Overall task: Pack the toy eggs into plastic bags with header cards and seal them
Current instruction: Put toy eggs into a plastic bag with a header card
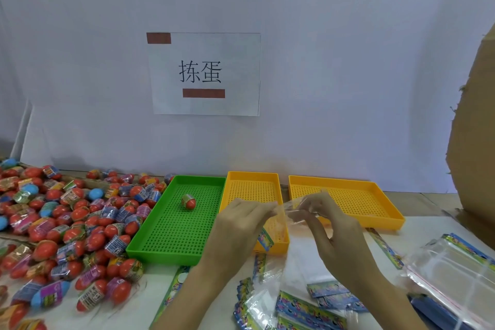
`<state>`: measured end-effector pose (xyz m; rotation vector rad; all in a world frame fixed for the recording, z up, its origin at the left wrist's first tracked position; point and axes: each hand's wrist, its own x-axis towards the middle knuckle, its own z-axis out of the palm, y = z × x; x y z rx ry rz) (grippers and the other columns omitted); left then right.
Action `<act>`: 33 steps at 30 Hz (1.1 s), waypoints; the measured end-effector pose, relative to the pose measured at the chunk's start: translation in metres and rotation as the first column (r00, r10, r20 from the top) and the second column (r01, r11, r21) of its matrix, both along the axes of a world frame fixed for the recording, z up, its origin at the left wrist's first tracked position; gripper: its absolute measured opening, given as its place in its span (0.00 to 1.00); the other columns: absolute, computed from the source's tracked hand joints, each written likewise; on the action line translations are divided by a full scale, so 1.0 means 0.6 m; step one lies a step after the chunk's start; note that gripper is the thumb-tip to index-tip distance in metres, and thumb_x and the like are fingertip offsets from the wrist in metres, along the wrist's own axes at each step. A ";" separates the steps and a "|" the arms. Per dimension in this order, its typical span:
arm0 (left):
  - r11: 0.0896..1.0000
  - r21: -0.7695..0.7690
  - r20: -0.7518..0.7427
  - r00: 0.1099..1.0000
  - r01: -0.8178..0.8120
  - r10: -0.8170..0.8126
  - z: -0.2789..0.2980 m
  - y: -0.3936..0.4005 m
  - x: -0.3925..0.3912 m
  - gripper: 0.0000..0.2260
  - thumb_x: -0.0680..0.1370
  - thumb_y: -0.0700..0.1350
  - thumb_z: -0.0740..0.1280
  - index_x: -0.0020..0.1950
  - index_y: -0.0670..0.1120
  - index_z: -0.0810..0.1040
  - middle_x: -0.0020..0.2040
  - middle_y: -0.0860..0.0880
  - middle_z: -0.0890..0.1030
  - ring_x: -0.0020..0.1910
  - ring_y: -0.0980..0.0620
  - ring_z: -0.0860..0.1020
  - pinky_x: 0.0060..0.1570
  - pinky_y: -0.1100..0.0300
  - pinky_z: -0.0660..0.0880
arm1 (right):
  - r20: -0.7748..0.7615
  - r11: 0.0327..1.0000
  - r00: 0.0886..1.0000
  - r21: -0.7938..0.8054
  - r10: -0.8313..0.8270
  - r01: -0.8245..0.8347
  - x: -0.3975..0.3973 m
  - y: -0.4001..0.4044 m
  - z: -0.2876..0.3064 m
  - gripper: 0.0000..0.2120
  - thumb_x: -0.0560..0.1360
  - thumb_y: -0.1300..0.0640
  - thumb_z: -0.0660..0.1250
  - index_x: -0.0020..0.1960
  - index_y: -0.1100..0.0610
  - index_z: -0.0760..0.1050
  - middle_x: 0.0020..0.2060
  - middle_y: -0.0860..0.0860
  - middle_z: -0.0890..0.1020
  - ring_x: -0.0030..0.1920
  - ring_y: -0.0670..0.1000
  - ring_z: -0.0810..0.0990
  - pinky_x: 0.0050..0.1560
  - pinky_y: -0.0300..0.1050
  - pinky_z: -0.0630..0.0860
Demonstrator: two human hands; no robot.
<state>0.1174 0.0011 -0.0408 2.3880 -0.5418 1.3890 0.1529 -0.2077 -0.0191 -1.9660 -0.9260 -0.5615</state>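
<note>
You held a clear plastic bag [288, 211] stretched between both hands just right of frame centre, over the near end of the middle yellow tray [253, 182]. Its long axis ran roughly left-right, the ends pointing at each hand; which end was the mouth can't be told through the blur. Your left hand [241, 222] came up from the lower middle, back of hand to camera, fingers curled and pinching the bag's left edge. Your right hand [332, 220] came from the lower right, thumb and fingertips pinching the right edge, other fingers bent loosely.

One toy egg [188, 201] lay in the green tray [150, 236] left of centre, red end toward lower right, tilted. A big pile of toy eggs [67, 222] covered the bench [417, 228] at left. A second yellow tray [375, 195] sat at right. Header cards [308, 308] and more bags [452, 270] lay at the bottom right. A paper sign [205, 73] hung on the wall above; cardboard [474, 128] stood at the right edge.
</note>
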 end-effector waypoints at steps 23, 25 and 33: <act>0.933 -0.359 -0.243 0.962 0.029 -0.123 0.013 0.005 -0.008 0.21 0.81 0.56 0.70 0.71 0.55 0.71 0.48 0.60 0.78 0.48 0.57 0.77 0.52 0.63 0.74 | 0.208 0.989 0.978 -0.141 -0.007 0.037 0.027 0.038 0.054 0.09 0.83 0.60 0.65 0.54 0.46 0.76 0.37 0.38 0.82 0.46 0.38 0.80 0.61 0.37 0.69; 0.931 -0.364 -0.218 0.973 -0.009 -0.076 0.013 0.009 -0.007 0.15 0.82 0.53 0.70 0.67 0.53 0.76 0.45 0.59 0.81 0.47 0.58 0.79 0.48 0.60 0.76 | 0.222 0.986 0.975 -0.165 0.017 0.020 0.023 0.049 0.057 0.07 0.83 0.58 0.63 0.52 0.46 0.75 0.39 0.37 0.81 0.45 0.38 0.79 0.61 0.37 0.68; 0.942 -0.328 -0.369 0.927 -0.069 -0.061 0.015 0.023 -0.002 0.13 0.79 0.62 0.69 0.61 0.60 0.77 0.44 0.72 0.79 0.48 0.67 0.79 0.56 0.66 0.69 | 0.174 0.980 0.980 -0.190 0.092 -0.058 0.015 0.093 0.049 0.07 0.83 0.58 0.65 0.52 0.49 0.80 0.45 0.39 0.82 0.48 0.35 0.76 0.64 0.48 0.74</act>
